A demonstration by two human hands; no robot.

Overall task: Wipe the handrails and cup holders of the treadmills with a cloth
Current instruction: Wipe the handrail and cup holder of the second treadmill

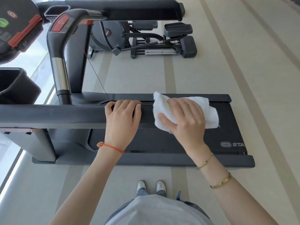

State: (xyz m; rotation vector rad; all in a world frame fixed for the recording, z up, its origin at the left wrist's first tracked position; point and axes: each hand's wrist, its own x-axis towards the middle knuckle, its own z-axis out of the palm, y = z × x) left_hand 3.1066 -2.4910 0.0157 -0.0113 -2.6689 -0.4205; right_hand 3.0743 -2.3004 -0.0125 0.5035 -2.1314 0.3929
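Observation:
A dark padded handrail (56,116) of the treadmill runs across the middle from the left edge. My left hand (122,118) grips it from above, fingers curled over the far side. Just to its right, my right hand (183,120) presses a white cloth (162,109) wrapped around the end of the same rail. The far handrail (133,9) runs along the top. A black cup holder (11,83) sits at the left edge, and a second cup holder (56,13) shows near the console at the top left.
The treadmill belt and deck (211,143) lie below the rail. A curved grip with a red button (60,23) and a red safety cord rises at left. An elliptical machine (146,39) stands beyond. My feet (151,186) are on pale striped floor.

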